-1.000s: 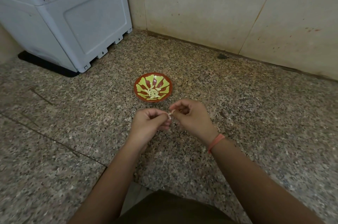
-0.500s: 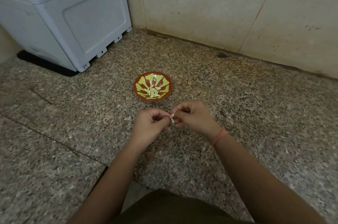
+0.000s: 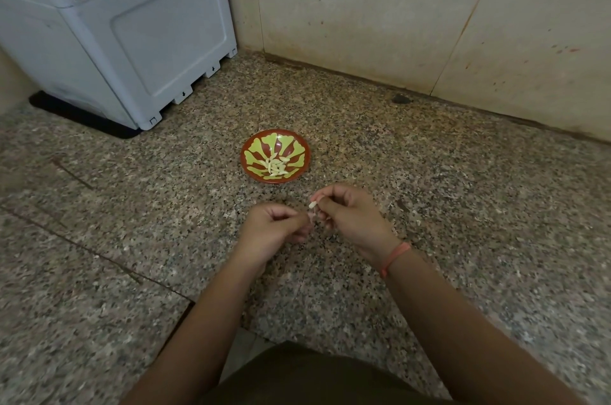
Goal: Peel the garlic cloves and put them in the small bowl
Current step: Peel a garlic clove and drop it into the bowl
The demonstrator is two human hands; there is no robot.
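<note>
Your right hand (image 3: 353, 219) pinches a clove (image 3: 312, 204) in its fingers, above the floor (image 3: 463, 206) just on your side of the bowl (image 3: 245, 158). Your left hand (image 3: 272, 231) is curled beside it; I cannot tell whether it holds anything. Peeled cloves (image 3: 276, 166) lie in the bowl.

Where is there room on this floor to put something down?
Bare floor lies right of the small bowl, up to the wall, and left of it, in front of the white box. The middle is crowded: the left hand and the right hand, pinching a garlic clove, work just before the bowl.
</note>
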